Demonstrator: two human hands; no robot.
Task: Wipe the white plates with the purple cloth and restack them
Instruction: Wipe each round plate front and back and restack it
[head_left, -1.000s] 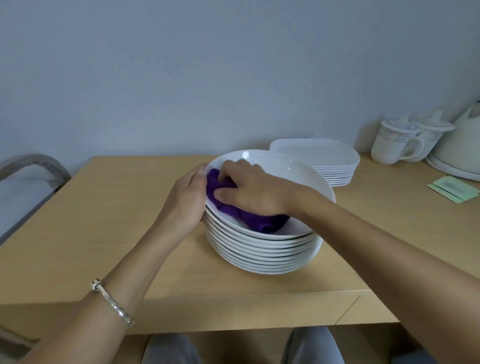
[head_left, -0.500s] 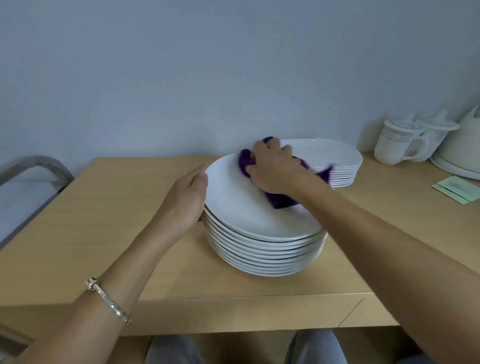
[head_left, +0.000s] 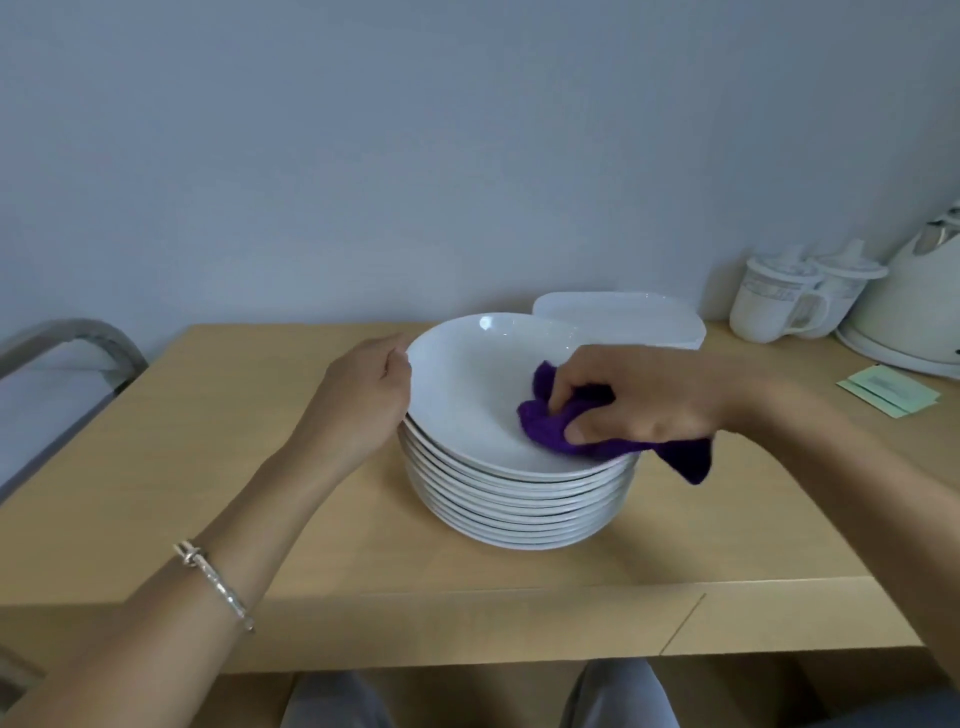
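Cloth bunched in right hand on top plate; left hand grips its rim.

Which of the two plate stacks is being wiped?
The nearer stack of round plates: the right hand presses the purple cloth into its top plate, the left hand holds its rim. The rectangular stack behind is untouched.

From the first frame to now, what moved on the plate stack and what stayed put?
The right hand swept the purple cloth over the top plate, from its left side past the far edge to the near right, gripping it throughout. The left hand still holds the left rim; the stack beneath and the square plates stayed put.
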